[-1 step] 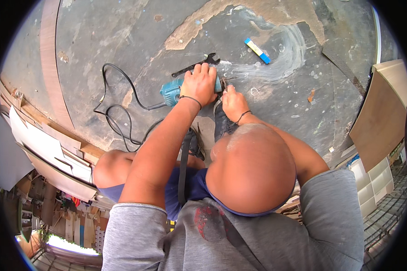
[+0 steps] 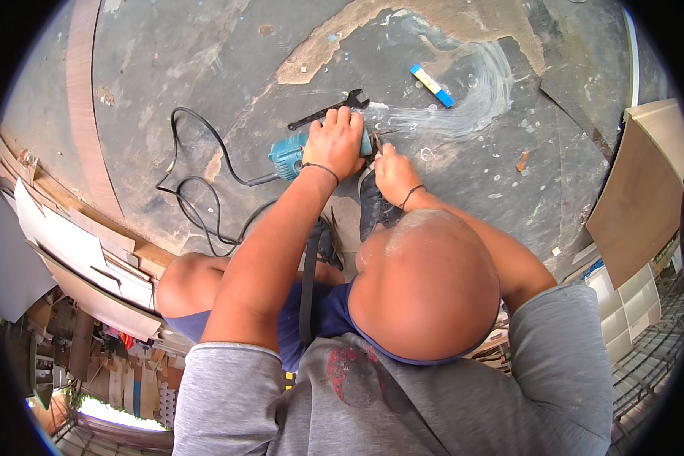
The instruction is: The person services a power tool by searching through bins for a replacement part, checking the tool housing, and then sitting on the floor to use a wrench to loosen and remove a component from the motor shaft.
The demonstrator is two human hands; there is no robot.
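Note:
My left hand [image 2: 334, 142] is wrapped over the body of a teal corded power tool [image 2: 287, 157], which looks like a trim router and lies sideways low over the floor. At the tool's right end, my right hand [image 2: 395, 175] is closed, its fingertips pinching at a small dark metal part [image 2: 378, 142]. What exactly those fingers grip is mostly hidden. Just beyond my left hand, a black open-end wrench [image 2: 328, 109] rests on the floor. Farther off to the right lies a small blue and pale yellow case [image 2: 432, 86].
The black power cord [image 2: 181, 191] loops across the floor at the left. Sheets and boards [image 2: 61, 228] lean along the left side. A brown panel [image 2: 637, 201] stands at the right. My shoe [image 2: 374, 204] is just below the tool. The grey floor [image 2: 205, 68] is worn and patchy.

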